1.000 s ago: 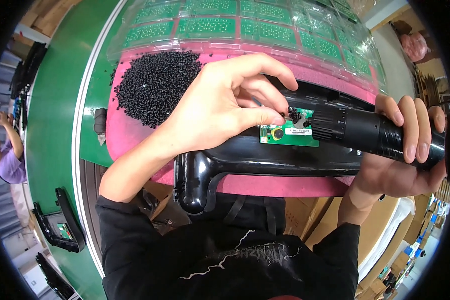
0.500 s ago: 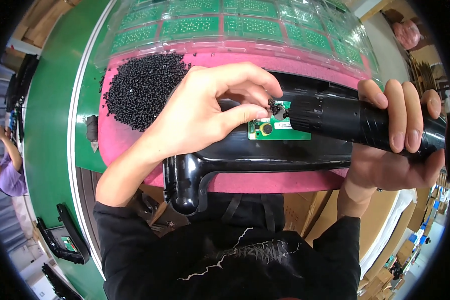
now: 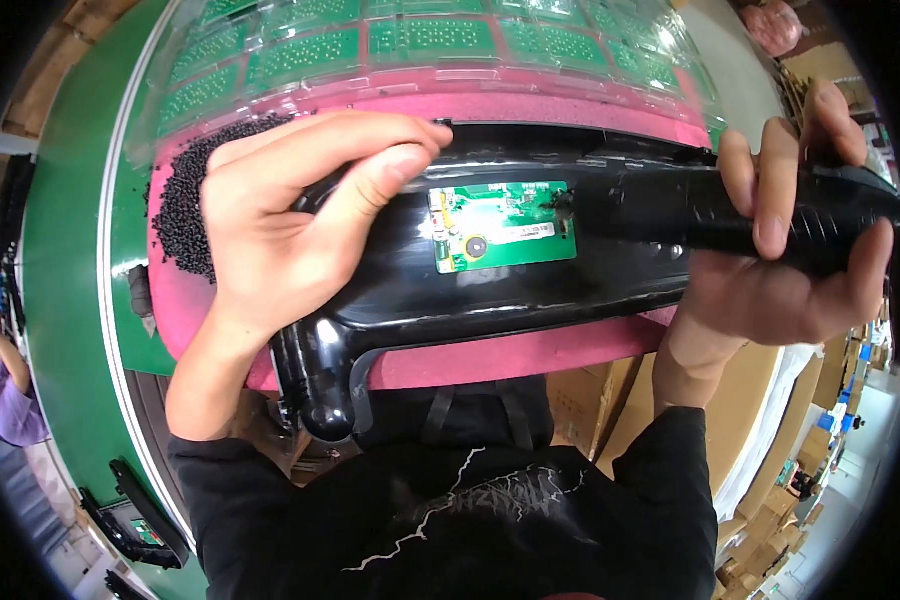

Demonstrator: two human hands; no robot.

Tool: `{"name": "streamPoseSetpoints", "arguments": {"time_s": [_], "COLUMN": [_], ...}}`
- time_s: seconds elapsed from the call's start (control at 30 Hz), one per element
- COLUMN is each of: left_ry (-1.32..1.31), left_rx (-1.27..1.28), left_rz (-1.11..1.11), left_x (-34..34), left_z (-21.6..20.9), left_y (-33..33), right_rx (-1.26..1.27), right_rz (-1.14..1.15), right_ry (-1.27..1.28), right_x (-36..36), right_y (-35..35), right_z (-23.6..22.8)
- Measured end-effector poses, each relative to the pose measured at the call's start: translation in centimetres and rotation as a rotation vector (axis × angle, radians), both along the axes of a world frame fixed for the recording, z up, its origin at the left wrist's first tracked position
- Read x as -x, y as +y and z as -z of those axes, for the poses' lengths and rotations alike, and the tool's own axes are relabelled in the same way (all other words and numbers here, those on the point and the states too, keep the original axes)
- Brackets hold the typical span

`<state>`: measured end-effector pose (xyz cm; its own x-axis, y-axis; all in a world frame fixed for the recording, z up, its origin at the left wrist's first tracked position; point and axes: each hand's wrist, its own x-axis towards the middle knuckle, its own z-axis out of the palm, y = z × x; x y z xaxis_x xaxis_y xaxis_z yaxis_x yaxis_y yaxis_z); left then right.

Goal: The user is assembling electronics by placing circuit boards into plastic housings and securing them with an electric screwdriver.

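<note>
My right hand [image 3: 770, 230] grips a thick black cylindrical power screwdriver [image 3: 660, 205], held nearly level. Its blurred tip meets the right edge of a green circuit board [image 3: 505, 235]. That board lies inside a long, glossy black plastic housing [image 3: 470, 310] and carries a round dark part near its lower left. Over the housing's upper left side, my left hand [image 3: 300, 210] has thumb and forefinger drawn together. A small dark bit shows at its fingertips; what the pinch holds is hidden. Behind this hand, partly covered, sits a heap of tiny black screws [image 3: 182, 200].
Clear plastic trays [image 3: 390, 70] of green boards stand at the far side of the pink mat [image 3: 450, 365]. Another black housing [image 3: 135, 515] rests on the green table [image 3: 85, 330] at left. A person in purple [image 3: 15, 410] is farther left; cardboard boxes [image 3: 710, 410] stand at right.
My left hand has moved left, away from the screwdriver tip where it pinched small black screws. The screwdriver now reaches the board's right edge. The whole view has shifted slightly.
</note>
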<state>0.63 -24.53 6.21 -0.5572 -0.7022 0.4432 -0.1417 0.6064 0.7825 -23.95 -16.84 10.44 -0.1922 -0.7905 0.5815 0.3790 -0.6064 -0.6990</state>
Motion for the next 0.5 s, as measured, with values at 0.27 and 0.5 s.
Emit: {"name": "streamPoseSetpoints", "arguments": {"time_s": [0.27, 0.5], "left_ry": [-0.193, -0.318], "left_rx": [-0.078, -0.046], "left_rz": [0.234, 0.334], "left_x": [0.7, 0.4], "left_z": [2.8, 3.1], "left_y": [-0.1, -0.2], "right_rx": [-0.274, -0.228], "right_rz": [0.117, -0.038], "right_ry": [0.114, 0.145], "right_x": [0.4, 1.7], "right_y": [-1.4, -2.5], "right_z": [0.8, 2.9]}}
